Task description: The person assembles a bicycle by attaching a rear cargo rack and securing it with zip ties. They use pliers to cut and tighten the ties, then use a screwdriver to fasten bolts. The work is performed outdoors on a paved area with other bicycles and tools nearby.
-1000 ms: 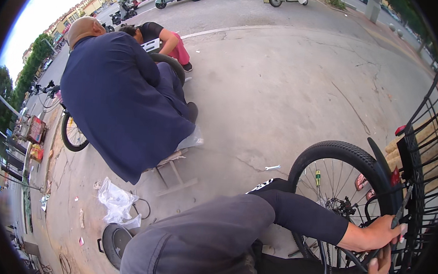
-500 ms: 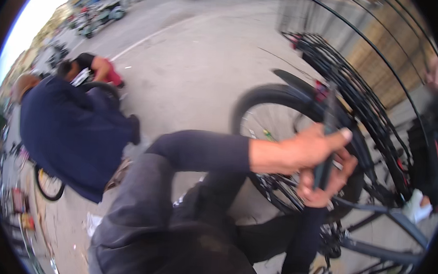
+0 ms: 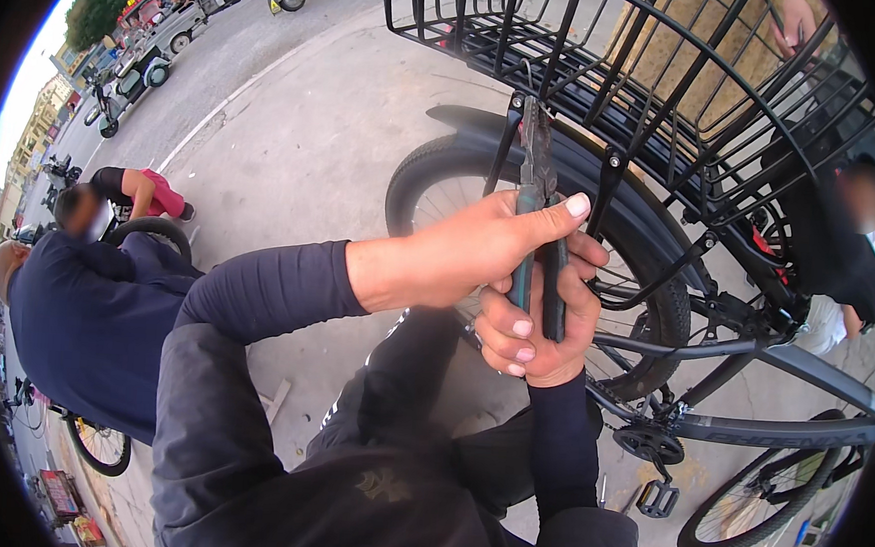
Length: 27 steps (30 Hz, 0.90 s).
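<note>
Both my hands are closed round a pair of pliers with teal-and-black handles, its jaws pointing up at the underside of the basket. My left hand comes in from the left and wraps the upper handles, thumb laid across them. Below it, my right hand grips the lower handle ends. The jaws sit by a thin strut under a black wire basket; whether they bite on anything I cannot tell. Behind my hands are the bicycle's wheel and black mudguard.
The grey bicycle frame and a pedal lie to the right, with another wheel below. A person in navy bends at the left; another crouches beyond. A person in black is behind the basket. Scooters stand far left.
My view has swung, bringing the basket further into the picture. Both hands with the pliers now appear further left, still together on the handles. Blur has cleared.
</note>
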Each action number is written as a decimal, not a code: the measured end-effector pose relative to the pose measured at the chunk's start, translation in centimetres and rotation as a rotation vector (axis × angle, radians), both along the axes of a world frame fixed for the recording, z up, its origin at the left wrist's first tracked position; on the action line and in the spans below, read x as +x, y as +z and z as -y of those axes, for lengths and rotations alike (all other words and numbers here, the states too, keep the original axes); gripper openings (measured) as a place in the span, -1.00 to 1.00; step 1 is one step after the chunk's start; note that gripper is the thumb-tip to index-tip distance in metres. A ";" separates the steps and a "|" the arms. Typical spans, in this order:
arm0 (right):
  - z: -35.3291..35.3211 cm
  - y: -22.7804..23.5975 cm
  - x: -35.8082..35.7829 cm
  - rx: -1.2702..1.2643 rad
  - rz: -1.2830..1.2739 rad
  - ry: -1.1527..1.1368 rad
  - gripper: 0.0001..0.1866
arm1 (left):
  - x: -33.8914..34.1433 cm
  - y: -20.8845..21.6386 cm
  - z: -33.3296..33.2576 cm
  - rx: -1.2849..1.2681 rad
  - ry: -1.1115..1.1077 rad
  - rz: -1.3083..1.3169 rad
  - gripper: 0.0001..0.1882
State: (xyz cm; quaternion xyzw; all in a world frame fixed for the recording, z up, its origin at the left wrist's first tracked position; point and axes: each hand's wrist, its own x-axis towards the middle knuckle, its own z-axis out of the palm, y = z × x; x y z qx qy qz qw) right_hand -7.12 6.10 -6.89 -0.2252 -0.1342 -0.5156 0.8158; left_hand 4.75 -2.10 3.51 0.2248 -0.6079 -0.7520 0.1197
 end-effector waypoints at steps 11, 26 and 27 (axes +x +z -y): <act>-0.9 1.8 -0.2 0.201 -0.141 0.005 -0.54 | -0.4 -0.6 0.6 0.098 0.017 -0.031 -0.63; -1.8 3.3 -1.3 0.408 -0.591 -0.312 -0.56 | -2.0 -3.8 0.8 0.157 0.041 -0.353 -0.62; -1.8 3.7 -1.1 0.394 -0.583 -0.305 -0.56 | -2.1 -4.0 0.9 0.160 0.026 -0.371 -0.62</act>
